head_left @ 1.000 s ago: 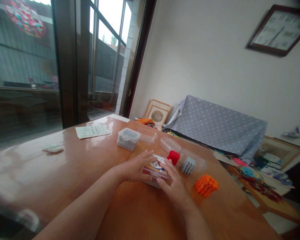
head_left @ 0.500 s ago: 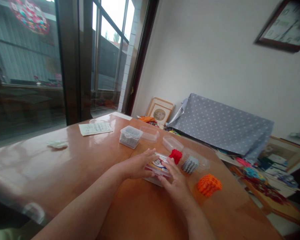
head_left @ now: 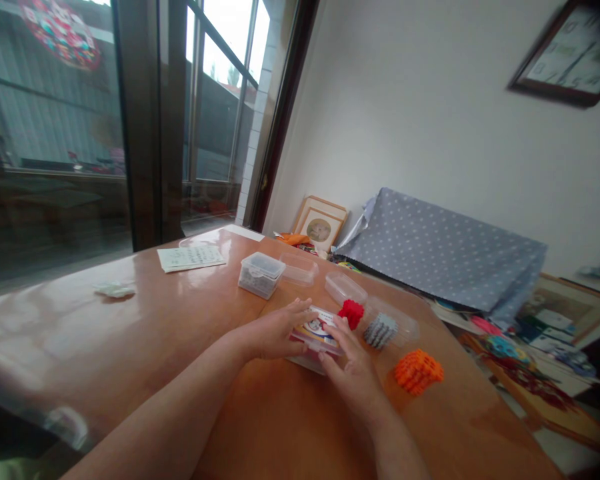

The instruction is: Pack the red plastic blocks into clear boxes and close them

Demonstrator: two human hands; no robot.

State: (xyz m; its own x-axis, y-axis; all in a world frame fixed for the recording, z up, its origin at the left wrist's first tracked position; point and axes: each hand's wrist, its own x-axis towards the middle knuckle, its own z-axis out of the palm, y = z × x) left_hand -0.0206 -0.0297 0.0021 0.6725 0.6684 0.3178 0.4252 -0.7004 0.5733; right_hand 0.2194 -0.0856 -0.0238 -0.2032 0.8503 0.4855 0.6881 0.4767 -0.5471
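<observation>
A small clear plastic box (head_left: 315, 327) with a printed label on its lid and something reddish inside rests on the table, its lid down. My left hand (head_left: 275, 332) grips the box's left side, fingers over the lid and thumb along the near edge. From the right, my right hand (head_left: 354, 363) holds the same box, fingertips on the lid and thumb at its front. Just beyond the right fingers sits a bundle of red interlocking pieces (head_left: 351, 313). A grey bundle (head_left: 381, 331) and an orange bundle (head_left: 418, 371) lie further right.
Behind the hands stands a lidded clear box (head_left: 261, 274) with grey contents. Open clear containers (head_left: 347, 288) lie beside it and behind the grey bundle. Papers (head_left: 191, 258) and a pale crumpled wrapper (head_left: 114, 289) are at the left of the brown table (head_left: 170, 333).
Almost nothing differs. My right thumb has shifted very slightly at the box's front edge; both hands stay on the box.
</observation>
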